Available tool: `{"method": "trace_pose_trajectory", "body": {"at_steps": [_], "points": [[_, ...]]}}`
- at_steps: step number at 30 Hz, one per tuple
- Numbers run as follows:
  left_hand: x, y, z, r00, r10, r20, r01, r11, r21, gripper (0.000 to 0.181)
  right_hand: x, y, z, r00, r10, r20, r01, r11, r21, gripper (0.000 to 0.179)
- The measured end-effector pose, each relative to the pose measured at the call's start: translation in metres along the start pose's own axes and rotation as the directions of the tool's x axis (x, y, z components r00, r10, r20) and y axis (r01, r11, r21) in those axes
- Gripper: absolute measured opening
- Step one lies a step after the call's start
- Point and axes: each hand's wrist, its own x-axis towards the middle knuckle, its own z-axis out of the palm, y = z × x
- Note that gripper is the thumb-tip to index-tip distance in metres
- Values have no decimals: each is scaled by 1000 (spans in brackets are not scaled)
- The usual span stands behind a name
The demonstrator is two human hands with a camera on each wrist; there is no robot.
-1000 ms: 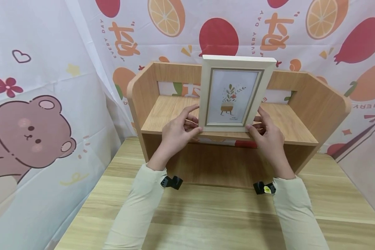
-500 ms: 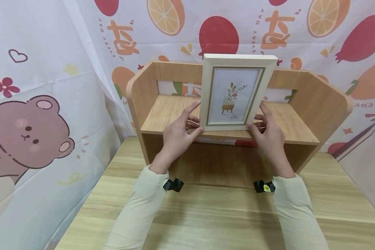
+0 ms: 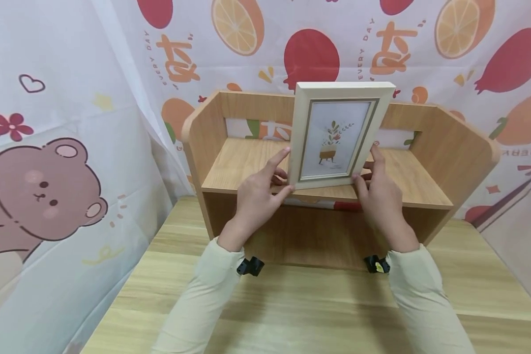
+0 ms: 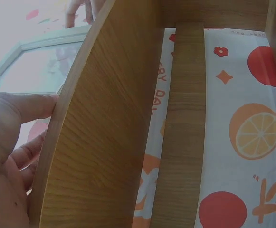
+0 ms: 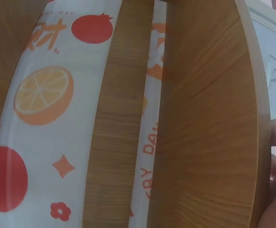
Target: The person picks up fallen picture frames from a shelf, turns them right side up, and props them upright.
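Note:
A cream picture frame (image 3: 339, 135) with a drawing of a potted plant stands nearly upright at the front of the upper board of a wooden desktop shelf (image 3: 248, 162). My left hand (image 3: 258, 199) holds its lower left side, index finger along the edge and thumb at the bottom corner. On the other side, my right hand (image 3: 380, 196) grips the lower right corner, thumb in front. The other fingers are partly hidden behind the frame. In the left wrist view, the left thumb touches the frame close to the board's front edge; the right wrist view shows little of the right hand.
The shelf stands on a light wooden table (image 3: 309, 314), with raised side panels (image 3: 462, 152) left and right and a lower compartment (image 3: 314, 236) beneath. Behind it hangs a fruit-print cloth (image 3: 256, 64); a bear-print cloth (image 3: 71, 206) hangs at the left.
The picture frame has shifted slightly to the right along the shelf and turned a little, its lower right corner now farther back. My left hand has followed it rightward; the right hand has barely moved.

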Motion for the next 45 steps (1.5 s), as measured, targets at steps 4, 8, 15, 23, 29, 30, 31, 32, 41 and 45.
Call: {"method": "trace_pose_trajectory", "body": {"at_steps": [4,8,15,23,29,30,31,32,41,45], "points": [[-1,3,4,999,23,-26,-23,1000,-1,73,1,1,-4,999,-6,38,7,1000,-17,72],[-1,5,8,997,58,-56,-59,998,-11,73,5,3,-5,998,-46,30,47,999,-20,69],[-2,8,15,993,87,-83,-87,996,1,73,9,7,-9,997,-25,69,27,999,-33,70],[-1,10,15,994,69,-83,-69,998,4,73,20,8,-11,994,-53,91,56,998,-34,68],[0,9,15,995,52,-89,-52,999,7,72,29,9,-12,990,-62,125,65,998,-19,68],[0,10,15,994,53,-92,-53,999,6,72,30,10,-13,990,-61,129,63,998,-16,69],[0,10,16,994,55,-97,-55,998,5,72,31,10,-13,989,-57,133,59,998,-12,69],[0,10,16,993,58,-103,-57,998,5,72,32,11,-14,989,-56,136,58,998,-6,68],[-2,12,20,986,106,-127,-105,994,17,72,33,14,-13,990,-18,143,11,999,46,68],[-3,15,22,985,118,-123,-117,993,17,71,30,14,-11,992,5,126,-9,999,34,67]]}}
